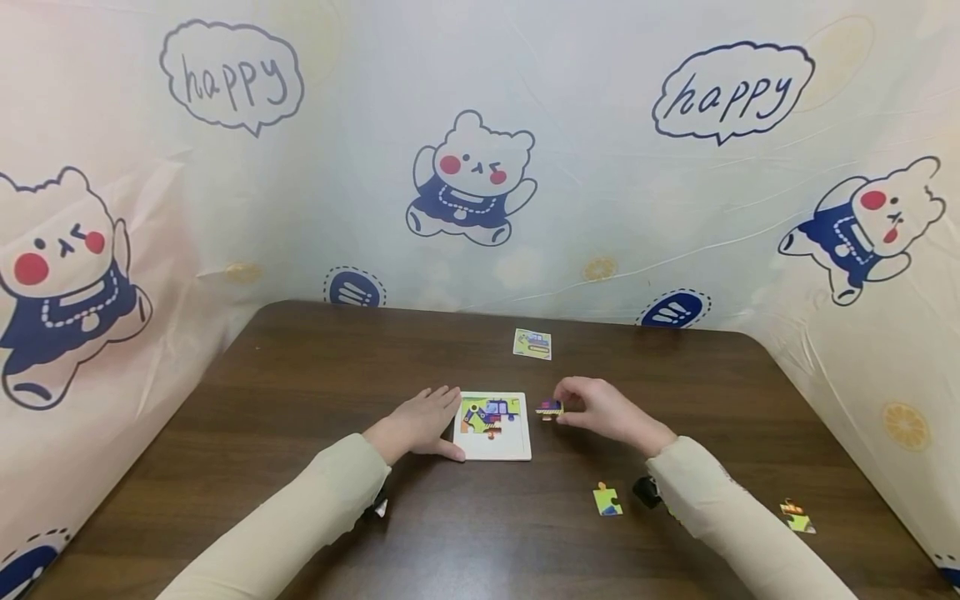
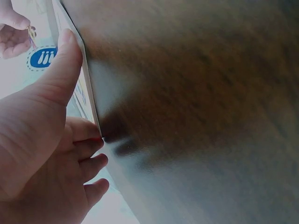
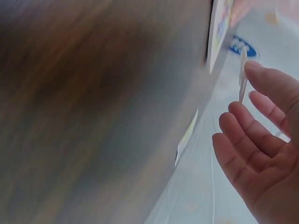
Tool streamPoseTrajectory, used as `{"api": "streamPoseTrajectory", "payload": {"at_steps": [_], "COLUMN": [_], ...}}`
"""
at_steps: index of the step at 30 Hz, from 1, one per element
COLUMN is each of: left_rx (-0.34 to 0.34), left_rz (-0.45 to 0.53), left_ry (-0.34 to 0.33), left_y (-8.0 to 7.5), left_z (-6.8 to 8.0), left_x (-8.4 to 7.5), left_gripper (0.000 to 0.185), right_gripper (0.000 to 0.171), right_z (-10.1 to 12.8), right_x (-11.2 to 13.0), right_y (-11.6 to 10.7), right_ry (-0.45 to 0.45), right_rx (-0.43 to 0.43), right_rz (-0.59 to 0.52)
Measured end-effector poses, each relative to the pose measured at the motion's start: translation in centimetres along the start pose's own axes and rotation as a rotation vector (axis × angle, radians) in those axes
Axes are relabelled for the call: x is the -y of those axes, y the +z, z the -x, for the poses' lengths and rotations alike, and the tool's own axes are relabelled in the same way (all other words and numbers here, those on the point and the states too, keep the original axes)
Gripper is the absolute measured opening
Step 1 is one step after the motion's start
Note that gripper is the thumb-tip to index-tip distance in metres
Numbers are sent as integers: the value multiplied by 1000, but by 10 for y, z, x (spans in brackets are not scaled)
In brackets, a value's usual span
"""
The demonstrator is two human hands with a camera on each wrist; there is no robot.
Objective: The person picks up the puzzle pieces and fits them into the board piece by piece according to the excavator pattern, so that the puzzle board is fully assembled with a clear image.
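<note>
A white puzzle tray [image 1: 492,447] lies on the table, with joined pieces of a colourful vehicle picture across its upper part. My left hand [image 1: 422,423] rests at the tray's left edge, fingers extended and thumb by the lower left corner; the left wrist view shows the thumb [image 2: 70,60] along the rim. To the right of the tray, my right hand [image 1: 600,408] pinches a puzzle piece [image 1: 549,407] with purple and yellow on it. In the right wrist view that puzzle piece [image 3: 242,74] is seen edge-on, raised off the table between thumb and fingers.
A small picture card [image 1: 532,344] lies behind the tray. One green puzzle piece [image 1: 607,500] is at front right, and another loose piece [image 1: 797,517] lies farther right. Part of a white piece [image 1: 382,507] shows beside the left sleeve. A patterned curtain [image 1: 480,275] surrounds the table.
</note>
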State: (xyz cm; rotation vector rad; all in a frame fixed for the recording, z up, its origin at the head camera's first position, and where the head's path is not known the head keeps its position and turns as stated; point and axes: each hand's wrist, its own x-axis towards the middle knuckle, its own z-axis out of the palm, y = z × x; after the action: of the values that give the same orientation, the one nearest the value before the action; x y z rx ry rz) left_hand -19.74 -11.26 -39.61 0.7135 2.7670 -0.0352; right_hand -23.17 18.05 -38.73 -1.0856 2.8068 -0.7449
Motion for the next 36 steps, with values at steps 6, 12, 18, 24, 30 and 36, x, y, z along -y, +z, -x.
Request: {"api": "streamPoseTrajectory", "payload": {"at_steps": [6,12,18,24,30,36], "left_rx": [-4,-9,-5,-8,-9,-8], "left_rz": [1,-4,13,11,9,15], "left_ry": [0,8,6,7,3,-1], "left_y": [1,1,1,2,3,3], "left_z": [0,0,0,-1,-2,-2], "left_x": [1,1,1,2,3,2], "left_gripper": [96,95,95,95,96,95], "right_gripper": [14,15,15,19,21,25], "right_z": [-15,-26,-32,-33,-34,-35], "right_x": [19,27,30,32,33,32], "right_y": [17,31,36,37,39,42], "right_ry": [-45,-80,-73,-94,-150,-198], "right_rx": [70,99,132,153,140,127], "right_rz": [17,89,136,199,272,328]}}
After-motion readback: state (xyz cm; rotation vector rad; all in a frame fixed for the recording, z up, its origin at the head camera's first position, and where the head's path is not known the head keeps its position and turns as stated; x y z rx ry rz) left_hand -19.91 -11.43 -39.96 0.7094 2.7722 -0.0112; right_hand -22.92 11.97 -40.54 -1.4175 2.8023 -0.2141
